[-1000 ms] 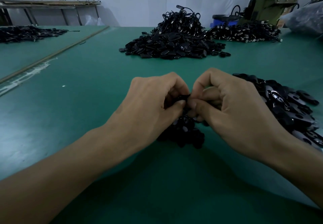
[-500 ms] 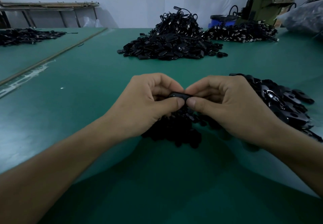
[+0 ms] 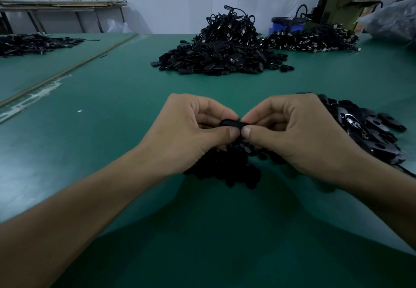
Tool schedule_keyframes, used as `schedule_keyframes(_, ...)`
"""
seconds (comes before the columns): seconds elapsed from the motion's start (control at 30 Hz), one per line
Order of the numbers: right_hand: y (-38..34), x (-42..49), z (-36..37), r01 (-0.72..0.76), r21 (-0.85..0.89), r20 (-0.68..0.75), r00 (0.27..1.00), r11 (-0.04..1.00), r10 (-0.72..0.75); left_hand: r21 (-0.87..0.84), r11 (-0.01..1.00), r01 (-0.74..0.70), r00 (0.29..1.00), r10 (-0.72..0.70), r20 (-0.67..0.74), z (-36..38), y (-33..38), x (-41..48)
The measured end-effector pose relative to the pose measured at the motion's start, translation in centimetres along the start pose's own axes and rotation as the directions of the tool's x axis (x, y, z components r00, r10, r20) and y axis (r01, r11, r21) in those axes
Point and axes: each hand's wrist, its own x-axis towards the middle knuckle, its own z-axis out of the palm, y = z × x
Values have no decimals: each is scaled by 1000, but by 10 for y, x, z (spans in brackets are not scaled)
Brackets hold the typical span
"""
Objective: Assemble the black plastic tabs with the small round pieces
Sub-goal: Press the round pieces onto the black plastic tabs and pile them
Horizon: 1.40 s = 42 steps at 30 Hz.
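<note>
Head view looks down on a green table [image 3: 108,134]. At its centre the left hand [image 3: 186,134] and right hand [image 3: 297,132] meet, both pinching 1 black tab [image 3: 231,123] between curled thumb and forefinger, the thumb tips almost touching. Directly beneath the tab, at 6 o'clock, lies a heap of small round pieces [image 3: 227,174]. At 3 o'clock, just beside the right hand, sits a pile of loose tabs [image 3: 371,134]. Farther off, a big mound of black parts [image 3: 222,59] stands at 12 o'clock, a cable pile [image 3: 315,40] at 1 o'clock, and another dark pile [image 3: 33,43] at 10 o'clock.
</note>
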Motion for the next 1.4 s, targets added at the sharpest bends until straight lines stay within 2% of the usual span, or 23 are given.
schedule_keyframes(0.3,1,0,2,-22,-13,-5,1000,1000,22,34,999,13,1000,-13,-4,-2,3,-1)
schedule_keyframes(0.6,-2,-2,3,0,-30,13,1000,1000,1,186,981,-46,998,51,-23,-5,-2,1)
schedule_keyframes(0.8,1,0,6,7,-79,-3,1000,997,-7,159,986,-50,997,58,-42,-6,-9,5)
schedule_keyframes(0.93,4,4,-5,30,-292,-137,988,956,-73,62,998,-3,980,15,-197,-18,-16,14)
schedule_keyframes(1.1,10,10,-29,-79,-462,-246,968,884,-42,-21,999,38,931,-43,-362,-42,-28,25)
schedule_keyframes(1.2,16,13,-39,-133,-597,-190,982,791,22,24,994,102,886,-80,-457,-55,-41,32)
schedule_keyframes(1.27,19,14,-43,-142,-668,-128,989,730,75,124,980,156,838,-65,-541,-65,-50,37)
schedule_keyframes(1.4,22,13,-42,-121,-720,-42,991,683,131,290,917,272,787,-39,-616,-73,-61,44)
